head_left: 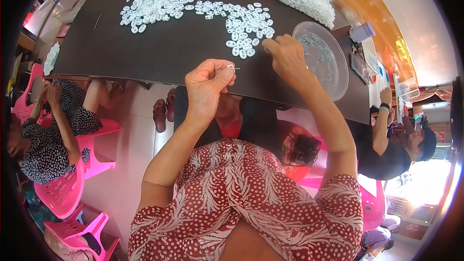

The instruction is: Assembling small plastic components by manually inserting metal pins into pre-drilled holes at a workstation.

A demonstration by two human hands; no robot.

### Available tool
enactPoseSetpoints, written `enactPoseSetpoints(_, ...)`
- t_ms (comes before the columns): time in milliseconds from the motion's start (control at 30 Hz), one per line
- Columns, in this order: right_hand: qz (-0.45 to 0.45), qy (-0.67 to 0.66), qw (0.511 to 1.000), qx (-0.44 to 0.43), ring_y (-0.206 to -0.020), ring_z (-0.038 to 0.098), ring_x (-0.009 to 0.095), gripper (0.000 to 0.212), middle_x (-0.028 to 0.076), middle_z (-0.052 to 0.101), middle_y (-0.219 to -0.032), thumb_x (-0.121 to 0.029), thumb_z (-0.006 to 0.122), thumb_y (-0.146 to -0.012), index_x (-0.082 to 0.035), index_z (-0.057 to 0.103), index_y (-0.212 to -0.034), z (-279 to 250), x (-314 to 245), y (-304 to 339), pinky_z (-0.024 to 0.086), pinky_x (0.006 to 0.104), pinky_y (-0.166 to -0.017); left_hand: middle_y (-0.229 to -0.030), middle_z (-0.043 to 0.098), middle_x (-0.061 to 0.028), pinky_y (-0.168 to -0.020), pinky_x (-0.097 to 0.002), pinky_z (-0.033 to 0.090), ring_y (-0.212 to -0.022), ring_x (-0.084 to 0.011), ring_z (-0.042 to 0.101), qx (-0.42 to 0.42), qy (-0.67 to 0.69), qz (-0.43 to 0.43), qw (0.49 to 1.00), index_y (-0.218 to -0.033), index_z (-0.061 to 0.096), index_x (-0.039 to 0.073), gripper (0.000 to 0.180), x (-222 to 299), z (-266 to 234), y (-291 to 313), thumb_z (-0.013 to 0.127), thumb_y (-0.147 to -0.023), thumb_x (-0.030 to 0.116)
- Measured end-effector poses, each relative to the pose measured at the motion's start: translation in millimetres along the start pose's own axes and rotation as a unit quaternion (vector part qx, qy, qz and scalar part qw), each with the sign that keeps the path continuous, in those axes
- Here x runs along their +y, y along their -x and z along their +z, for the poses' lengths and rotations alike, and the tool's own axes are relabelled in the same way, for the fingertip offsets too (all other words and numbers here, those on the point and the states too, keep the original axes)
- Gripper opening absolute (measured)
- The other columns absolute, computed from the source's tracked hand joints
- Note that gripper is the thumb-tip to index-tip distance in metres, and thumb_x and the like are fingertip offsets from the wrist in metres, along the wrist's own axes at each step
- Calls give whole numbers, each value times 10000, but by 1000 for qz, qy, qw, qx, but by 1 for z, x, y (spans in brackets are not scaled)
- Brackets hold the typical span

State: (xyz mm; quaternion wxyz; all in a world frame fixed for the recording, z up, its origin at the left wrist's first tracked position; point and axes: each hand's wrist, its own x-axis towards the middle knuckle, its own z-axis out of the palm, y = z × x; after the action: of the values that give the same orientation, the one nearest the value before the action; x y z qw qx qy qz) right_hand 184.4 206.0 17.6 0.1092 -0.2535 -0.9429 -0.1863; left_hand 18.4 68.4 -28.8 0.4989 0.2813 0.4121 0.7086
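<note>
White plastic-looking material is resting in the left grip point(210, 78): thumb and forefinger are pinching one small piece point(230, 66), with a thin metal bit point(237, 68) poking out to the right. The right grip point(288, 59) is hovering with curled fingers near the loose white pieces point(249, 24); I'm not managing to tell whether it's holding anything. I'm worrying about that pinch: a slight slip could be sending the piece over the near edge of the counter point(96, 53), which is running close by the left wrist. The right forearm point(323, 108) is crowding the round clear tray point(339, 67) (it's carrying more thin bits), so a wide swing could be jostling it. Leftward, I'm seeing bare counter offering freer room.
</note>
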Motion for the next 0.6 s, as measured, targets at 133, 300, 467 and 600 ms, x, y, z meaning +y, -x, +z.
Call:
enactPoseSetpoints(133,186,-389,902,32,-697,594,181,111,106,628,-705,-31,602,-743,-38,646,-845,-10,-16,8,443,314,-587,-760,628,-38,-541,-181,406,-654,-76,567,-1,17,-16,1000,-913,632,-17,112,2,0,0,626,-836,64)
enactPoseSetpoints(300,279,-636,719,-4,-747,581,76,126,31,649,-800,-89,599,-846,-32,654,-944,-21,-34,14,441,210,-640,-760,635,-52,-538,-184,406,-653,-86,575,9,25,-28,999,-912,632,-23,106,3,2,0,624,-832,47)
enactPoseSetpoints(467,299,-730,615,5,-763,584,82,183,46,649,-860,-64,627,-818,5,628,-988,-21,-54,18,442,207,-680,-800,658,-92,-544,-195,423,-680,-103,601,29,78,-36,996,-883,625,-31,67,6,13,-2,605,-844,19)
enactPoseSetpoints(600,298,-742,598,50,-784,590,87,213,46,648,-883,-19,657,-773,3,629,-983,-17,-65,19,449,216,-684,-814,662,-102,-551,-201,432,-697,-111,612,29,80,-27,996,-879,621,-35,61,4,12,-1,601,-845,12)
